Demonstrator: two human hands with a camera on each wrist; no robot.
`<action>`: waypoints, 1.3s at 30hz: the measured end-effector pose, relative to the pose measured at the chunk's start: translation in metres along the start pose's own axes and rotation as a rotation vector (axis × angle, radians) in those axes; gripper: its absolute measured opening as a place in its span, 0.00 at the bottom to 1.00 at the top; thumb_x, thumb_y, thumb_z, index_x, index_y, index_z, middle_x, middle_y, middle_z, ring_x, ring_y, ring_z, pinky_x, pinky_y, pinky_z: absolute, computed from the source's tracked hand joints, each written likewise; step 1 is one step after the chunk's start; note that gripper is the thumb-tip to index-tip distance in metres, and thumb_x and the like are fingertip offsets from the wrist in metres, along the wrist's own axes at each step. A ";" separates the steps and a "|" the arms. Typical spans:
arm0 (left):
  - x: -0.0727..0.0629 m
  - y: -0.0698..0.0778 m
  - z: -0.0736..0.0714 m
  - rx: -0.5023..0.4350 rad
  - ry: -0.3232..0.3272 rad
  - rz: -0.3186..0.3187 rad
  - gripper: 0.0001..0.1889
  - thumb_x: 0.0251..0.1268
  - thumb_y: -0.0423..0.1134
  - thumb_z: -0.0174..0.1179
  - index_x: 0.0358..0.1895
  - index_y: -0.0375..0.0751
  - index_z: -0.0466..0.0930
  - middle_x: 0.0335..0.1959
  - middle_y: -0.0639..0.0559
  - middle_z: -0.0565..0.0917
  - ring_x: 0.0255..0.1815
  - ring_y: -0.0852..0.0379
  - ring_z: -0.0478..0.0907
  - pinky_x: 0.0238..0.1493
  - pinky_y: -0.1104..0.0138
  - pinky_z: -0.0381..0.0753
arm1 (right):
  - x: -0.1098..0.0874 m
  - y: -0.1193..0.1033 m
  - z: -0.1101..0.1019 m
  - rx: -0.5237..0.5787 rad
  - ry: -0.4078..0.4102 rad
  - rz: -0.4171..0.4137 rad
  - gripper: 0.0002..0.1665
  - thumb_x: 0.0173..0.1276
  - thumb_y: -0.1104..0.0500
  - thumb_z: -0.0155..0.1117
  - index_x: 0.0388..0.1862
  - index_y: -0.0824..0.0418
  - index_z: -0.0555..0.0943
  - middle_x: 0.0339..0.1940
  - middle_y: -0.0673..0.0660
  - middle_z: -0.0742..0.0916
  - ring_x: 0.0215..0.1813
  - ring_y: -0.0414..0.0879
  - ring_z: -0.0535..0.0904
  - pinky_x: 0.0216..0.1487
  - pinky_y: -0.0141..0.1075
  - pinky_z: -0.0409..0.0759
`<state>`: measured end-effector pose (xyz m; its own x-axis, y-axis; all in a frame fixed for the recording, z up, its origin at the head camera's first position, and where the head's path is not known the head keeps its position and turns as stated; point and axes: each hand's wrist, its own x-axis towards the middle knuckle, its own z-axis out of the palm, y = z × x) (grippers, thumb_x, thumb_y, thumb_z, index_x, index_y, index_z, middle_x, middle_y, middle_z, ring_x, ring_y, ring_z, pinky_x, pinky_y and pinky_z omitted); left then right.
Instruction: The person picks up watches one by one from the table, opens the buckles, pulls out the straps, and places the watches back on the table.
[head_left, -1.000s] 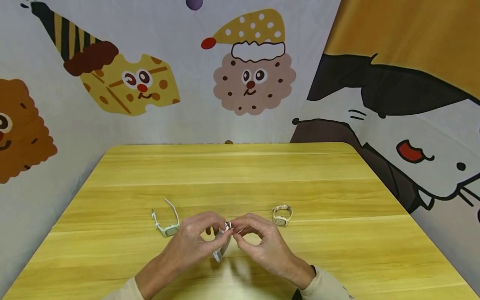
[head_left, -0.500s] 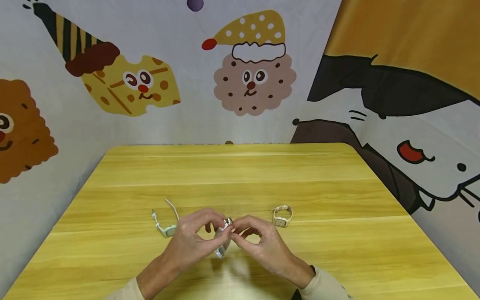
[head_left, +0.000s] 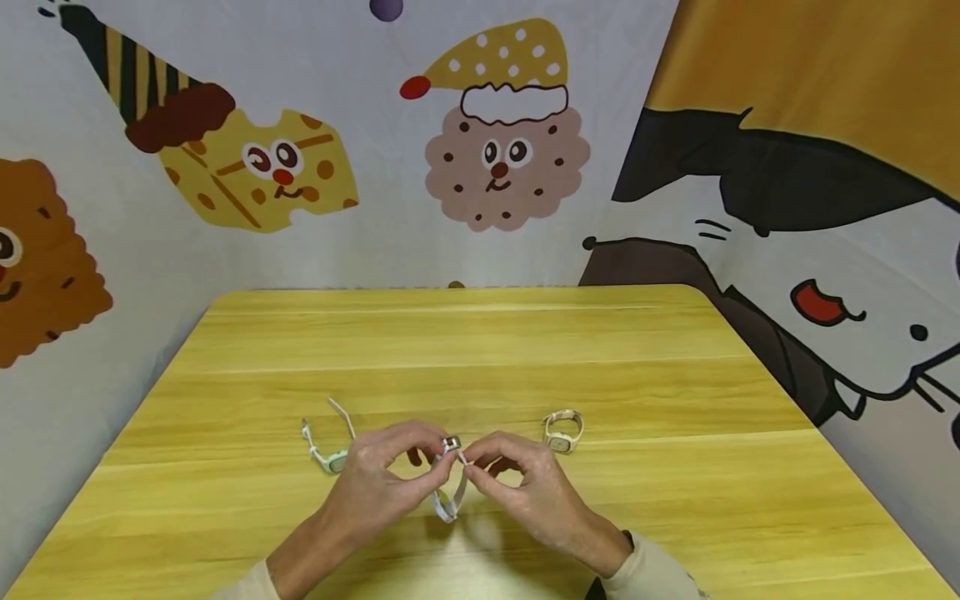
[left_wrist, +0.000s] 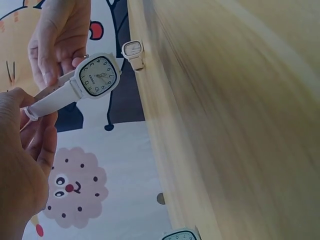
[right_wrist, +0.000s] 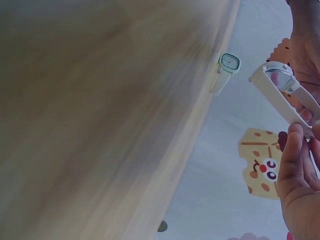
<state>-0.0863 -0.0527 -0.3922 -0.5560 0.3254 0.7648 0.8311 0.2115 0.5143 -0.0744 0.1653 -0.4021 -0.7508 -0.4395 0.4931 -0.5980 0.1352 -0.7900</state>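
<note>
A white wristwatch (head_left: 448,508) hangs in a loop between both hands, above the table, its square dial (left_wrist: 98,76) showing in the left wrist view. My left hand (head_left: 386,471) pinches the strap by the metal buckle (head_left: 451,443). With thumb and fingertips, my right hand (head_left: 528,477) pinches the other strap end (right_wrist: 305,131), just right of the buckle. Whether the strap end passes through the buckle is too small to tell. A mint-green watch (head_left: 337,462) lies unfastened by my left hand, partly hidden behind it. Beyond my right hand stands a beige watch (head_left: 560,444), its band closed in a ring.
The hands are over the near half of a yellow wood-grain table (head_left: 480,342). A cloth backdrop (head_left: 390,200) with cartoon figures hangs behind the table and at its sides.
The white watch has turned, so its loop and lower part show more below the fingers. A strip of strap now shows between buckle and right fingertips. Both hands keep nearly the same place.
</note>
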 end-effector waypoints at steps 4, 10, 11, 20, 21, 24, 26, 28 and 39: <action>-0.001 0.000 -0.001 0.010 0.002 -0.020 0.13 0.51 0.20 0.71 0.34 0.43 0.86 0.36 0.50 0.88 0.31 0.60 0.83 0.30 0.72 0.84 | -0.001 0.000 -0.001 0.006 -0.003 0.007 0.09 0.71 0.68 0.68 0.47 0.59 0.85 0.44 0.54 0.88 0.44 0.45 0.85 0.43 0.40 0.87; -0.003 -0.001 -0.002 0.034 0.015 -0.028 0.14 0.50 0.20 0.72 0.35 0.43 0.85 0.35 0.50 0.88 0.32 0.57 0.84 0.33 0.72 0.84 | -0.002 0.000 -0.002 0.004 -0.001 0.007 0.09 0.70 0.69 0.68 0.46 0.59 0.85 0.43 0.52 0.88 0.42 0.46 0.85 0.43 0.40 0.87; -0.003 -0.001 -0.002 0.041 0.018 -0.030 0.14 0.50 0.20 0.72 0.35 0.43 0.85 0.35 0.50 0.88 0.33 0.57 0.85 0.33 0.72 0.84 | -0.003 0.000 -0.002 0.003 -0.001 0.007 0.09 0.70 0.69 0.68 0.46 0.59 0.85 0.43 0.52 0.88 0.42 0.45 0.85 0.43 0.40 0.87; -0.006 0.003 -0.002 0.030 0.025 -0.108 0.13 0.53 0.21 0.72 0.39 0.41 0.86 0.32 0.55 0.87 0.30 0.62 0.84 0.31 0.74 0.84 | -0.002 -0.001 -0.004 0.018 0.002 0.006 0.09 0.70 0.70 0.68 0.47 0.60 0.84 0.40 0.52 0.88 0.38 0.45 0.86 0.42 0.40 0.87; -0.006 0.003 -0.001 0.025 0.021 -0.118 0.13 0.54 0.21 0.72 0.39 0.40 0.86 0.32 0.55 0.87 0.29 0.62 0.84 0.31 0.74 0.84 | -0.002 -0.002 -0.004 0.014 0.002 0.006 0.09 0.70 0.69 0.68 0.47 0.60 0.84 0.40 0.52 0.88 0.38 0.45 0.86 0.43 0.40 0.87; -0.006 0.004 0.001 0.014 0.008 -0.129 0.12 0.55 0.21 0.71 0.39 0.40 0.85 0.32 0.55 0.87 0.30 0.62 0.84 0.32 0.73 0.84 | -0.001 -0.003 -0.003 0.004 0.002 0.003 0.09 0.70 0.69 0.68 0.47 0.61 0.84 0.40 0.53 0.88 0.39 0.45 0.86 0.43 0.40 0.87; -0.006 0.005 0.002 0.016 -0.001 -0.137 0.12 0.56 0.21 0.71 0.39 0.40 0.85 0.33 0.55 0.87 0.31 0.62 0.85 0.33 0.73 0.85 | 0.000 -0.003 -0.002 -0.004 0.010 0.007 0.08 0.70 0.68 0.68 0.46 0.60 0.84 0.39 0.54 0.88 0.39 0.45 0.86 0.44 0.41 0.87; -0.006 0.005 0.003 0.015 -0.001 -0.135 0.12 0.56 0.21 0.72 0.39 0.40 0.84 0.33 0.55 0.87 0.32 0.61 0.85 0.34 0.73 0.85 | 0.001 -0.004 -0.003 -0.005 0.021 0.013 0.08 0.70 0.68 0.68 0.47 0.60 0.84 0.39 0.54 0.89 0.39 0.45 0.86 0.45 0.41 0.87; -0.004 0.008 0.011 -0.067 -0.037 -0.210 0.09 0.61 0.26 0.71 0.40 0.43 0.84 0.35 0.56 0.87 0.36 0.60 0.86 0.36 0.70 0.86 | 0.008 -0.007 -0.006 0.026 0.069 -0.003 0.09 0.69 0.70 0.69 0.45 0.60 0.85 0.40 0.52 0.89 0.41 0.50 0.87 0.43 0.41 0.87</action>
<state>-0.0769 -0.0421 -0.3956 -0.7150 0.3144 0.6244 0.6945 0.2171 0.6860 -0.0778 0.1659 -0.3901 -0.7670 -0.3772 0.5191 -0.5938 0.1105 -0.7970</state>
